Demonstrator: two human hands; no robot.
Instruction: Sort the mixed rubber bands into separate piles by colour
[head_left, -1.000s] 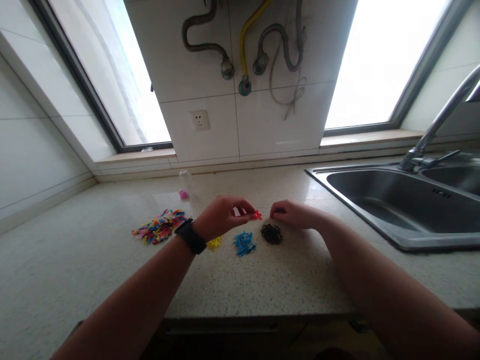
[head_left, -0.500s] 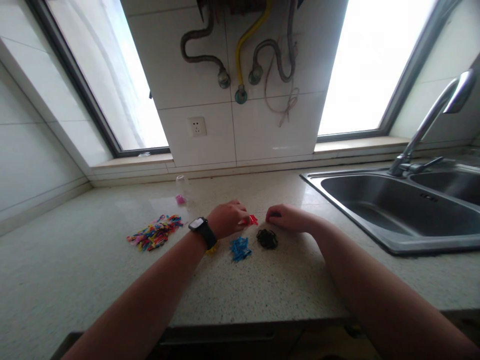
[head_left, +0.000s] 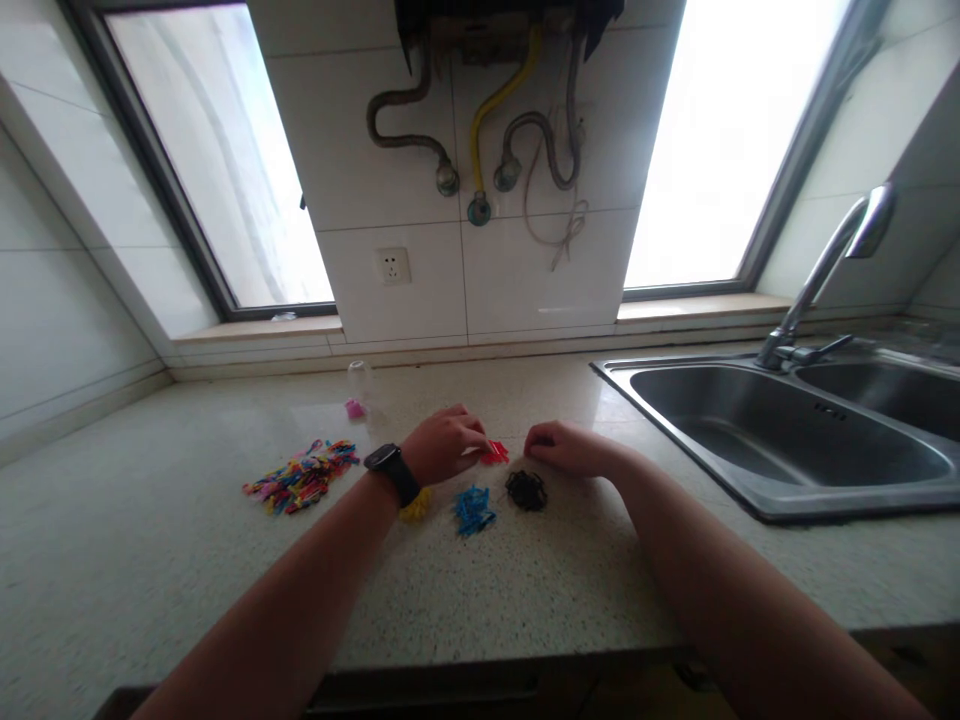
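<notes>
My left hand (head_left: 444, 447), with a dark watch on its wrist, reaches over the counter, its fingertips pressed together at a small red pile (head_left: 496, 453) of thin bands or strips. To the right of that pile my right hand (head_left: 568, 449) rests on the counter with fingers curled in. What either hand pinches is too small to make out. Nearer me lie a black pile (head_left: 527, 491) of looped bands, a blue pile (head_left: 473, 511) and a yellow pile (head_left: 415, 505), partly covered by my left wrist. A mixed-colour heap (head_left: 302, 478) of the same small pieces lies to the left.
Behind the heap stand a clear cup (head_left: 360, 377) and a small pink object (head_left: 354, 408). A steel double sink (head_left: 757, 500) with a tap (head_left: 814, 280) is set into the counter (head_left: 480, 610) on the right. Pipes and a socket (head_left: 393, 266) are on the tiled wall.
The camera view has shifted slightly. Both hands stay near the red pile, with only small finger movement; the piles look much the same.
</notes>
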